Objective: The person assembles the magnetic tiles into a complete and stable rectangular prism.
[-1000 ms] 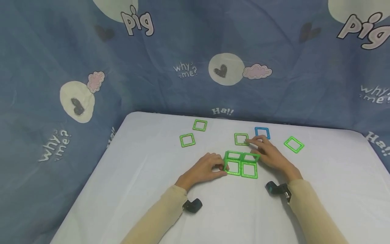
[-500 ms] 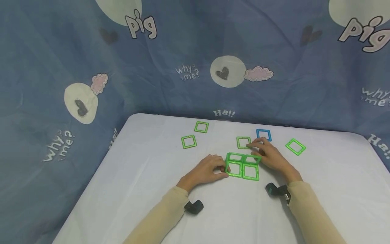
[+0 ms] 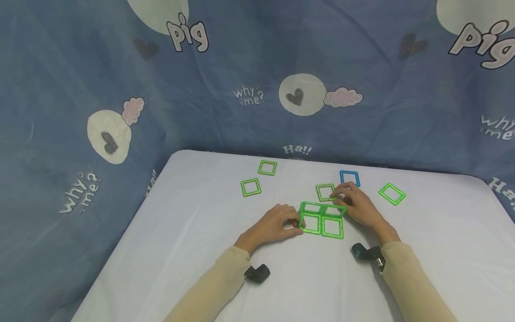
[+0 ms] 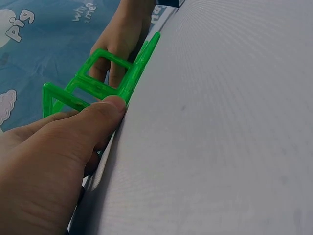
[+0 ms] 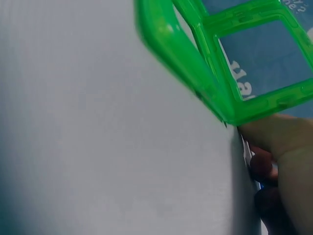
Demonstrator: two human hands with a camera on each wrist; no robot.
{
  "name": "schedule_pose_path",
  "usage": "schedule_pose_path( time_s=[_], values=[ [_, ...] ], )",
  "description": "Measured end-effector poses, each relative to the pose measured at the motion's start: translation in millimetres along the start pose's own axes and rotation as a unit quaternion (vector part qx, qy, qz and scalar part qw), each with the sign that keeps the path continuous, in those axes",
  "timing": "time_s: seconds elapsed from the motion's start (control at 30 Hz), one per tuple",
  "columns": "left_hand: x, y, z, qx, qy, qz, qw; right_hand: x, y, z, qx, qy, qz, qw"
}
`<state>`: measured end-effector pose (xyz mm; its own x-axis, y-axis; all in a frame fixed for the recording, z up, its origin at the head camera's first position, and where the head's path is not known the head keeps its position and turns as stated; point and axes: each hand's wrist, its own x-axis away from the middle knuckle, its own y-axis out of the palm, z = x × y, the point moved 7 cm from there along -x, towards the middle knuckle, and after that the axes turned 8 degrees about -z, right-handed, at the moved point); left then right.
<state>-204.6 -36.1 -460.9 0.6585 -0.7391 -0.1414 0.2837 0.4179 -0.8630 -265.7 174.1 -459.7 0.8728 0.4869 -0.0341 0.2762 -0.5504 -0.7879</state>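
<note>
Two flat green magnetic tiles lie joined side by side, with more green tiles standing up along their back and left edges; this structure (image 3: 322, 225) sits mid-table. My left hand (image 3: 273, 226) grips its left side between thumb and fingers. In the left wrist view, the thumb (image 4: 115, 105) presses on the lower corner of the green frames (image 4: 95, 87). Behind the structure, my right hand (image 3: 360, 208) touches the right edge of a loose green tile (image 3: 318, 193) with its fingertips. In the right wrist view, the right thumb (image 5: 274, 132) is close under a green frame (image 5: 264, 108); the fingers are partly hidden.
A blue tile (image 3: 349, 171) lies behind my right hand, and another green tile (image 3: 387, 199) to its right. Two green tiles, one nearer (image 3: 242, 188) and one farther (image 3: 259, 167), lie at the back left. A printed blue cloth (image 3: 209, 112) hangs behind the white table (image 3: 306, 286).
The loose green tile under my right fingertips has slid slightly toward me and turned a little. My left hand keeps its grip on the structure. The head view has shifted slightly.
</note>
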Motion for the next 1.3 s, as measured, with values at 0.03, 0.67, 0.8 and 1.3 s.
schedule_pose_path(
  time_s=[0.03,0.67,0.8,1.3],
  values=[
    [-0.1,0.2,0.2,0.001,0.001,0.000,1.0000,0.4,0.4,0.1,0.002,0.001,0.002,1.0000],
    [-0.7,0.5,-1.1,0.007,0.004,0.006,0.9999,22.7,-12.4,14.0,-0.126,0.023,0.130,0.9833],
    [-0.8,1.9,-1.7,0.006,0.004,0.002,1.0000,27.7,-17.6,2.3,-0.160,0.010,0.144,0.9766],
    [-0.6,3.4,-3.8,0.004,-0.001,-0.001,1.0000,36.6,-28.5,-10.3,-0.181,0.050,0.201,0.9614]
  ],
)
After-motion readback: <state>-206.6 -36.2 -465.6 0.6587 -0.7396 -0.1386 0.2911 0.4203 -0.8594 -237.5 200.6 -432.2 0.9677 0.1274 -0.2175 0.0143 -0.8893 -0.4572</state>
